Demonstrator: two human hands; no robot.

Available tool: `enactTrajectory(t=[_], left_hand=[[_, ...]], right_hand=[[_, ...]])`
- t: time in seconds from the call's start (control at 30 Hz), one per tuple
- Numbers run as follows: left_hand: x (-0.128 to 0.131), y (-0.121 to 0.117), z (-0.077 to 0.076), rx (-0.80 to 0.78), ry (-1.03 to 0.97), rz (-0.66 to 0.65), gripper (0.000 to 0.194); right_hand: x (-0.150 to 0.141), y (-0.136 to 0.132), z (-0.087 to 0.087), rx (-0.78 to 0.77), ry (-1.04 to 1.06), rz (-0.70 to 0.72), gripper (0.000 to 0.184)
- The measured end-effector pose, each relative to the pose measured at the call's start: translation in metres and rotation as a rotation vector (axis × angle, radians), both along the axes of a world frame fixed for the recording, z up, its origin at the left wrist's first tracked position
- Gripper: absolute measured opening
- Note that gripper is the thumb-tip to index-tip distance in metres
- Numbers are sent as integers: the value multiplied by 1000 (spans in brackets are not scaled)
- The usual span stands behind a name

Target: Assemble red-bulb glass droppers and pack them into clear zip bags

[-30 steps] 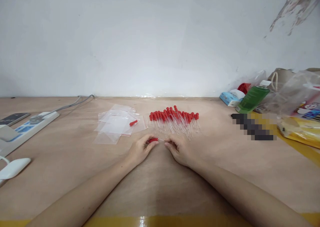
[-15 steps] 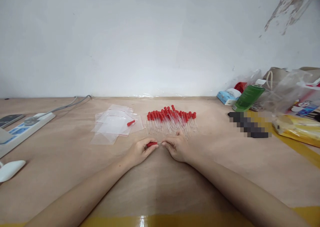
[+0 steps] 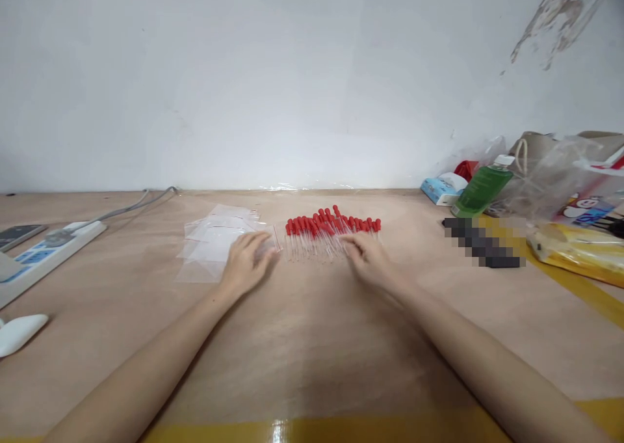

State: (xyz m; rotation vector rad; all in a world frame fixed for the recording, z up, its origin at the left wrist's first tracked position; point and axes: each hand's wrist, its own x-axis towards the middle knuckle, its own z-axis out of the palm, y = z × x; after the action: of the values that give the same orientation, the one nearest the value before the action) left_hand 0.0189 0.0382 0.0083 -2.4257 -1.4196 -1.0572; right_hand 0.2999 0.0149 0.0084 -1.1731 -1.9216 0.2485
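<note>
Our left hand [image 3: 242,264] is opened, its fingers bent and its thumb apart from them; we see it over the right part of the clear bags [image 3: 207,238], but if it touches them, we cannot tell. Our right hand [image 3: 373,257] has its thumb and fingers near together, at the right part of the red-bulbed droppers [image 3: 305,222]; if it pinches one of them, we cannot tell. Beneath both hands we have the brown table [image 3: 283,345]. Well to the left of our left hand is the white power strip [image 3: 58,254]. The bags lie overlapping, mostly to the left of this same hand. The droppers lie close together between our hands, bulbs pointing away from us and thin clear stems toward us. Well beyond our right hand, to its right, we see the tilted green bottle [image 3: 481,191] and, just beside it, the blue tissue pack [image 3: 436,190].
</note>
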Motion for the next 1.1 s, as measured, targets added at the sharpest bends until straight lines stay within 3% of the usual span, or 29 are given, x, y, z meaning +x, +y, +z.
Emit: enactTrajectory(t=[0.1, 0.17, 0.27, 0.4, 0.6, 0.7, 0.9, 1.1], left_hand=[[-22, 23, -8, -9, 64, 144, 33], [-30, 32, -14, -67, 92, 173, 33], [-31, 36, -18, -129, 109, 170, 31], [-25, 34, -17, -141, 102, 196, 29], [-23, 29, -14, -143, 104, 237, 27], [-22, 26, -12, -167, 138, 292, 28], [-23, 20, -11, -218, 140, 382, 28], [-25, 18, -11, -227, 71, 403, 30]], right_hand=[[32, 23, -4, 28, 160, -367, 24], [48, 34, -9, 41, 144, -500, 19], [60, 42, -19, 48, 37, -568, 12], [56, 42, -26, 20, -56, -579, 16], [43, 30, -19, 79, -157, -654, 24], [23, 17, -10, 156, -147, -601, 20], [-62, 5, 6, 89, -352, -235, 20], [-129, 23, 12, -166, -450, -298, 29]])
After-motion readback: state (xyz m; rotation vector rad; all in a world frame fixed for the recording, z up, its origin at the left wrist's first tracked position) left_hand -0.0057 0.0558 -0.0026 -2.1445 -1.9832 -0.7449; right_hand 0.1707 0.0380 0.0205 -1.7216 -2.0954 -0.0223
